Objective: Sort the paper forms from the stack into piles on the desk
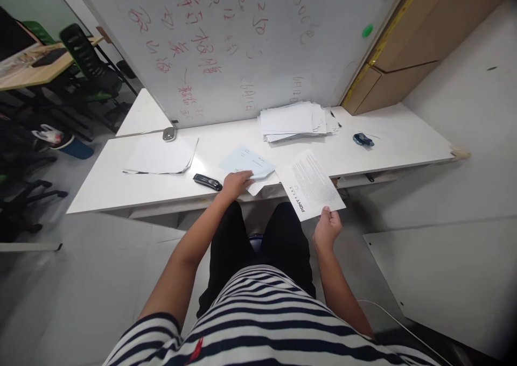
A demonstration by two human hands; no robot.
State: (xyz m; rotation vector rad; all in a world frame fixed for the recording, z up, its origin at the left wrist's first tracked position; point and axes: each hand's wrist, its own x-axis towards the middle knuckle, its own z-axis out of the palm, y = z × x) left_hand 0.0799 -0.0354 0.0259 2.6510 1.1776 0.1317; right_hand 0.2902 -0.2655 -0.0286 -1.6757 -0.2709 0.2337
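Note:
My right hand (327, 227) pinches the near edge of a white printed sheet (313, 185), which reaches over the front of the white table. Its text and a bold "PONY" heading face up. On the table my left hand (237, 184) is closed at the near edge of a pale blue sheet (247, 161), whose right side curls up. A white paper (258, 185) sticks out beneath it past the table edge. Just left of that hand lies a black stapler (207, 182).
A thick stack of white papers (293, 121) sits at the whiteboard's (226, 48) foot. Farther left are a thinner pile (159, 155) and a small grey device (169, 134). A dark blue object (363, 139) lies right, near cardboard boxes (407, 43).

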